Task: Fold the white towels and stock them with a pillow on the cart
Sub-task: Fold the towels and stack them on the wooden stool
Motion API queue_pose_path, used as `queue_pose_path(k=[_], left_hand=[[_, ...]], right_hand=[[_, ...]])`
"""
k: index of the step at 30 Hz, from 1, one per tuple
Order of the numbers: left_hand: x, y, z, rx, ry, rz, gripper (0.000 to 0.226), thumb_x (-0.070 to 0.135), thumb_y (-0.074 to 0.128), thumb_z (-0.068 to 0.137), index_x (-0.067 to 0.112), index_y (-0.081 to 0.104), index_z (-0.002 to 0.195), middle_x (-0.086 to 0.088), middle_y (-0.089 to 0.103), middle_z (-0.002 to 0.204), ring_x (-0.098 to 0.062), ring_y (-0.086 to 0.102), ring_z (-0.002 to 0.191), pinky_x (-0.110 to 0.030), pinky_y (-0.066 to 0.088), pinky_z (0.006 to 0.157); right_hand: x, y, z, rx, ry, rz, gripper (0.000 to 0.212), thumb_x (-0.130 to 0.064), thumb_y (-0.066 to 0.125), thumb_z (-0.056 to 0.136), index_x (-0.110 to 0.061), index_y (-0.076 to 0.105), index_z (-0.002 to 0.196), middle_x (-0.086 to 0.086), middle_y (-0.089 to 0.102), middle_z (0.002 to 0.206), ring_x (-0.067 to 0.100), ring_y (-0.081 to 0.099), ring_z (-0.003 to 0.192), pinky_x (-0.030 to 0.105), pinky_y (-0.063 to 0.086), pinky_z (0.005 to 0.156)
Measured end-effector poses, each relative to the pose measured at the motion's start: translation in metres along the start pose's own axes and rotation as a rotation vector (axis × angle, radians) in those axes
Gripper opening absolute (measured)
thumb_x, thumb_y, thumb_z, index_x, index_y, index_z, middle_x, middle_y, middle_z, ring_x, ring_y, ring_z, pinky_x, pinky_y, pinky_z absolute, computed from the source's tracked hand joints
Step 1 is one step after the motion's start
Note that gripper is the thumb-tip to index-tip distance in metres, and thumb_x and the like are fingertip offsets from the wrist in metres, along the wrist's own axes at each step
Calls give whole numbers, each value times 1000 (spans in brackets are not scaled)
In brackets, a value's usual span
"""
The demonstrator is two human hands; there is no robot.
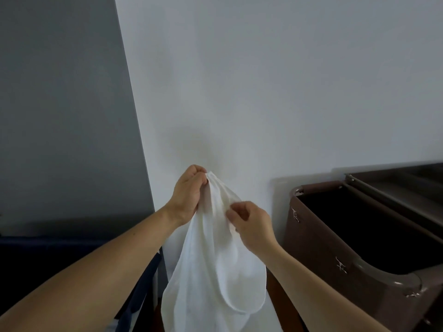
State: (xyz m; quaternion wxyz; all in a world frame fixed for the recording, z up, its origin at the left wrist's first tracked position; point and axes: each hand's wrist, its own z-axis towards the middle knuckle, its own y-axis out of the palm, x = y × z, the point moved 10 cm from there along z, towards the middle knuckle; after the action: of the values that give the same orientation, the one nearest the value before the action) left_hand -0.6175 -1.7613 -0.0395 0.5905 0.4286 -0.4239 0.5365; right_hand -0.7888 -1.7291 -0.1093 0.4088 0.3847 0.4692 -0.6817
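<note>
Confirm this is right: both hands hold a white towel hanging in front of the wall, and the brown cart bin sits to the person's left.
One detail is wrong. The head view shows the brown cart bin on the person's right, not left. The rest stands: the left hand and right hand hold the white towel hanging before the wall.

Plain white towel, brown cart, white wall.

1 head-worn view looks forward, close over both forearms, toward a wall, perhaps slightly downward.
</note>
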Motion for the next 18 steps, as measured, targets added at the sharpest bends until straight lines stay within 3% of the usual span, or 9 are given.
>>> queue_pose_path(k=[3,5,7,9,10,12,15,18], left_hand=[[-7,14,-7,-79,3,120,17,23,45,72,15,53,85,3,51,77,-16,45,78,-35,39,71],[-8,22,-11,-115,14,162,16,23,45,73,15,52,84,5,51,74,-13,46,74,-30,39,67],[-5,23,-12,-116,35,173,15,22,45,74,14,51,84,6,51,71,-10,45,68,-24,39,62],[-1,22,-12,-106,58,183,9,19,46,79,13,51,84,6,49,71,-8,44,66,-20,39,58],[-1,22,-12,-113,60,187,8,18,46,80,13,51,84,6,49,72,-8,44,67,-18,39,58],[-2,29,-16,-168,56,205,12,19,46,75,12,51,84,4,49,75,-8,44,68,-18,39,59],[-4,36,-22,-220,36,197,16,19,45,72,12,51,84,3,48,75,-8,44,67,-22,39,60],[-4,18,-15,-125,15,165,15,21,46,71,15,52,84,1,49,76,-14,45,71,-35,36,63]], right_hand=[[-27,-1,0,1,-109,8,14,-30,64,94,-44,61,94,-30,67,85,-7,64,85,9,49,74],[-25,-1,2,7,-65,7,9,-30,60,96,-38,64,92,-25,67,83,-2,64,82,9,47,68],[-8,6,5,-40,59,-28,11,-26,59,94,-22,68,89,-15,66,80,3,60,72,15,48,61],[16,23,3,-180,212,-28,14,-17,60,89,-11,73,89,-3,67,80,12,58,68,31,55,67],[25,30,-1,-246,279,-13,15,-16,60,87,-10,74,89,1,68,82,15,58,70,35,56,69],[35,37,-5,-305,346,-31,12,-20,61,85,-17,73,86,0,70,86,15,60,72,30,53,68],[38,36,-1,-277,307,-81,7,-30,61,89,-28,66,84,-7,67,84,10,58,71,23,49,64],[51,22,7,-201,316,-205,17,-18,51,90,-17,68,85,3,68,85,21,61,73,36,55,70]])
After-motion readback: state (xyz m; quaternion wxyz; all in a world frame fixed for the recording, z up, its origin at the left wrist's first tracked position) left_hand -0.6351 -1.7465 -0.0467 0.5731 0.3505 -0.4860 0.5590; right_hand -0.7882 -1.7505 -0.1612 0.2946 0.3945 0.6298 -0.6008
